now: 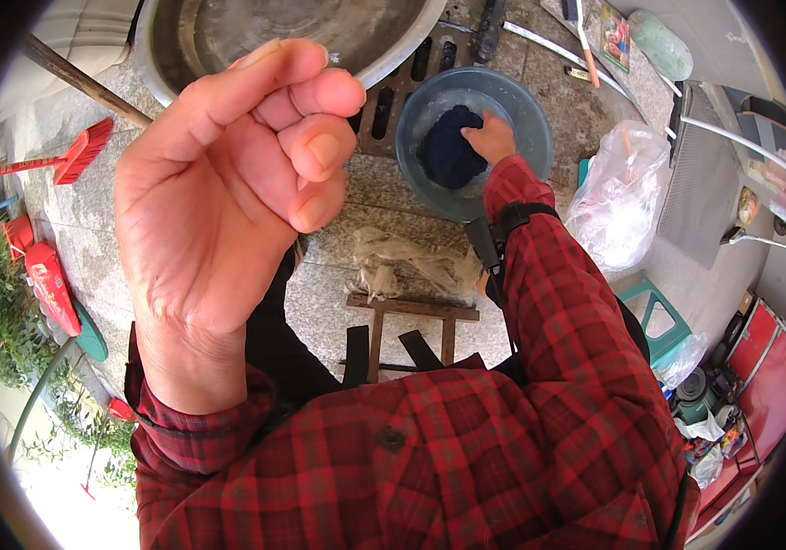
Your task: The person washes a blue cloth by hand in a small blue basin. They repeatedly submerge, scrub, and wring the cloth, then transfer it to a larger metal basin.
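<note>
My left hand (241,165) is raised close to the camera, palm showing, fingers loosely curled with nothing in them. It hides part of the large metal basin (406,41) behind it. Further off, my right hand (491,137) reaches into a round grey-blue plastic basin (540,130). Its fingers are at the right edge of a bunched dark navy cloth (453,148), which looks wet and lies in a little cloudy water. The fingertips are partly hidden, so whether they pinch the cloth does not show.
A slotted drain grate (382,130) lies beside the basin. Nearer are pale netting (420,258) and a wooden stool frame (413,307). On the right are a clear plastic bag (619,199) and a green plastic stool (661,323); on the left, a red broom (83,155) and a wooden pole (90,82).
</note>
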`<state>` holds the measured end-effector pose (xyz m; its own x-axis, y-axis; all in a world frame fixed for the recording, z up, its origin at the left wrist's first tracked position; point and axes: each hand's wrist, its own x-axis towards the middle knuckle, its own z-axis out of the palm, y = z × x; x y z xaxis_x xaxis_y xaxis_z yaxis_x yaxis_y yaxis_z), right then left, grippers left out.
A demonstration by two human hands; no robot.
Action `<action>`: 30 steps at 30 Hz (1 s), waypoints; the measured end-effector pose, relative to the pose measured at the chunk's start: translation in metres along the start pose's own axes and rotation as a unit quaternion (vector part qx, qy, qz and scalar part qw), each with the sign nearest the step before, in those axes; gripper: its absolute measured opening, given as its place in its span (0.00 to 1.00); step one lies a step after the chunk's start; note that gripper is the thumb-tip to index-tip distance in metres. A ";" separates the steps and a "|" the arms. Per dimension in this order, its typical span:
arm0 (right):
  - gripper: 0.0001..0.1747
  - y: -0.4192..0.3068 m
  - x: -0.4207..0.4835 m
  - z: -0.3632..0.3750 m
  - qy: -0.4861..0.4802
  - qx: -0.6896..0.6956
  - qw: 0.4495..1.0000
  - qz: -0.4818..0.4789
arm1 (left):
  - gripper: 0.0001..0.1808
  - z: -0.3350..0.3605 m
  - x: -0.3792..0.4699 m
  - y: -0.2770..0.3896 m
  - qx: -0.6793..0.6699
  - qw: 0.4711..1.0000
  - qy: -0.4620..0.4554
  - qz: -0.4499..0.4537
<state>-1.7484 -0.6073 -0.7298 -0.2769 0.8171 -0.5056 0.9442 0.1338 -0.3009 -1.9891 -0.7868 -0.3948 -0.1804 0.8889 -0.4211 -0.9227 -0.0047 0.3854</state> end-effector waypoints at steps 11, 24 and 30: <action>0.43 -0.013 -0.071 0.063 0.033 -0.178 0.973 -0.146 | 0.16 0.008 0.005 -0.003 0.012 1.000 -0.003 -0.023; 0.35 -0.007 -0.004 0.039 -0.061 -0.182 0.966 -0.173 | 0.15 0.006 0.006 -0.003 0.021 0.999 0.013 -0.028; 0.37 -0.013 -0.039 0.035 0.116 -0.189 0.954 -0.200 | 0.14 -0.001 0.000 0.000 0.019 0.999 -0.038 -0.030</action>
<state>-1.7564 -0.6603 -0.7349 -0.6233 0.7548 -0.2047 0.7802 0.6180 -0.0969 -1.9890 -0.7872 -0.3957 -0.0968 0.9190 -0.3821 -0.9176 0.0663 0.3920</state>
